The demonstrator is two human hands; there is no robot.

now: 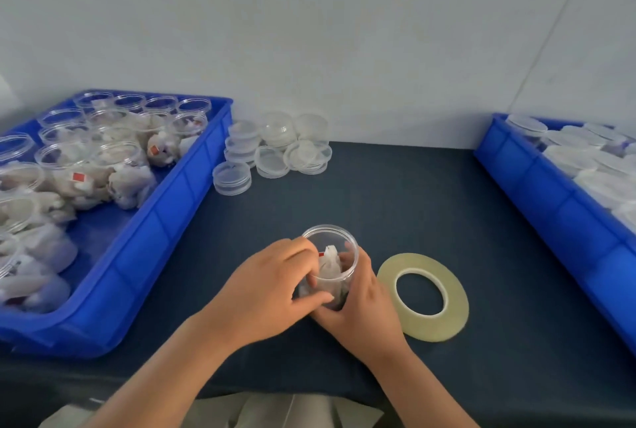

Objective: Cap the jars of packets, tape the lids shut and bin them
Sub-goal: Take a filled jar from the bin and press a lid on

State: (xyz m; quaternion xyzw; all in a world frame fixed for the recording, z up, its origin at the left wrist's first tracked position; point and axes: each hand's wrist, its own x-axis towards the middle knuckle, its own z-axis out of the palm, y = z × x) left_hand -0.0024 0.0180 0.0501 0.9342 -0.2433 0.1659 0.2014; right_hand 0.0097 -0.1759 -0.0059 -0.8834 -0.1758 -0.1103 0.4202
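Dark navy table (378,193), white wall (309,31) behind. Jar (332,245) upright, long axis vertical, uncapped mouth up. L hand (268,290) & R hand (361,303) both wrapped round it.

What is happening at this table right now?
A person holds an open clear jar with both hands: the right hand wraps its side, the left hand grips near the rim. A packet stands inside; no lid is on. The tape roll lies beside it, loose lids behind.
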